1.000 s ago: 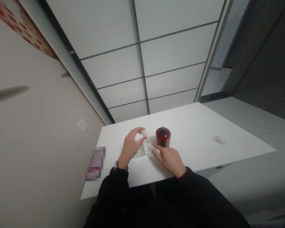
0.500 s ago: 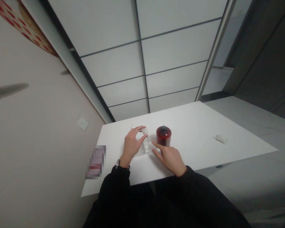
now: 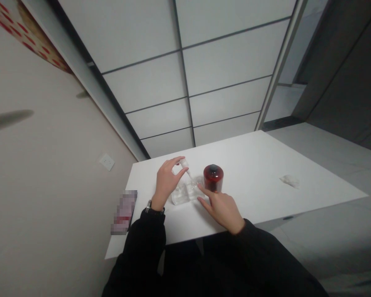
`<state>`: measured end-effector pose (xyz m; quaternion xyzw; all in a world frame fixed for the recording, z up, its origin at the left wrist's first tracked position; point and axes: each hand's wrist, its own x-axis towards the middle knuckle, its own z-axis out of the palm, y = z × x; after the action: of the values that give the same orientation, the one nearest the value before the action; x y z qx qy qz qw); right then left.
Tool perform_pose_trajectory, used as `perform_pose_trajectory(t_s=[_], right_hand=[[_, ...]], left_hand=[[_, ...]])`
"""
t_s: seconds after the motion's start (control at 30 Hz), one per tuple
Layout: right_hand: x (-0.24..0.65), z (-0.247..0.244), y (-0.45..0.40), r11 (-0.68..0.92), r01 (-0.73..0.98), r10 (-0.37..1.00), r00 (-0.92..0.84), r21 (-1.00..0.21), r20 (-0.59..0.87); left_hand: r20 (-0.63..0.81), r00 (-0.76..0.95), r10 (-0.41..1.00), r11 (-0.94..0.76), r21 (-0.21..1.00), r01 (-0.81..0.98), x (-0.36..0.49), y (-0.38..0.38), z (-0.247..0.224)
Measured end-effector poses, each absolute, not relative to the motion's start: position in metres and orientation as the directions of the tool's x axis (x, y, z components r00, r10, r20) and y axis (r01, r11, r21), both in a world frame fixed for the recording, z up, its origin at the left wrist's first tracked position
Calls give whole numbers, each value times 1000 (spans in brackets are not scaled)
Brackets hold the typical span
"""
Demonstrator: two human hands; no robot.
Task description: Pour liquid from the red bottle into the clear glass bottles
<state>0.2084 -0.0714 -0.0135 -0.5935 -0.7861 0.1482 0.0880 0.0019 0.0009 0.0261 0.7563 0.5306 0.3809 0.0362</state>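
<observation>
White nozzled piece (image 3: 184, 164) pinched by left hand (image 3: 167, 181); best steadied over clear container (image 3: 181, 196), nearer left edge of table (image 3: 253, 165); grip of right hand (image 3: 224, 209) cannot be told.

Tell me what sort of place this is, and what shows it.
Probably a room in a home, though a small office is possible: white gridded panels like wardrobe doors, a wall socket, and a plain white table.
</observation>
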Motion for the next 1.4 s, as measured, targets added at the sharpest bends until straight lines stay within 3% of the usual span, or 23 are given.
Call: perform_pose_trajectory(t_s=[0.1, 0.2, 0.33, 0.47, 0.63, 0.73, 0.83, 0.93, 1.07, 1.4], right_hand=[[208, -16, -71, 267, 905, 956, -293, -332, -29], [209, -23, -72, 290, 863, 952, -306, -413, 30], [212, -34, -79, 357, 744, 934, -268, -565, 237], [224, -29, -88, 482, 608, 858, -181, -631, 481], [251, -14, -78, 498, 536, 794, 35, -682, 607], [268, -20, -54, 499, 510, 796, 51, -701, 604], [282, -31, -25, 484, 439, 860, -77, -757, 505], [289, -34, -1, 446, 395, 891, -279, -803, 358], [288, -29, 18, 454, 338, 853, -433, -825, 292], [287, -31, 25, 500, 285, 814, -476, -818, 332]], left_hand=[[507, 141, 851, -406, 464, 787, -7, 20, 28], [415, 157, 896, -348, 439, 828, -16, 49, 27], [241, 172, 955, -256, 384, 887, -24, 95, 11], [137, 225, 965, -260, 359, 896, -30, 129, -13], [74, 323, 944, -329, 317, 890, -34, 142, -26], [89, 349, 933, -359, 290, 887, -32, 132, -16], [155, 395, 906, -424, 316, 849, -21, 108, 8], [238, 597, 766, -629, 469, 620, 4, 75, 38], [271, 789, 551, -791, 472, 390, 43, 40, 64], [272, 698, 663, -736, 406, 542, 73, 41, 54]])
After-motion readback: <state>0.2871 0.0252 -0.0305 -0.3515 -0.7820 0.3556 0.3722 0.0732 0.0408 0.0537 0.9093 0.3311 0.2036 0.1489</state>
